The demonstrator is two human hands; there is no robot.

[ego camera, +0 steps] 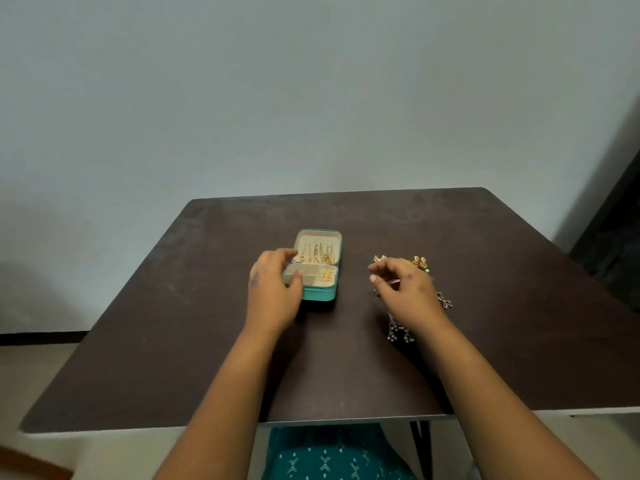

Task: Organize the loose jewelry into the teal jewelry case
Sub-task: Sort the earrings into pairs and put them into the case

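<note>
Lengthwise, teal jewelry case point(320, 295) lid farthest.

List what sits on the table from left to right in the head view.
Left hand → teal jewelry case → right hand → gold earrings, all on the dark table.
</note>
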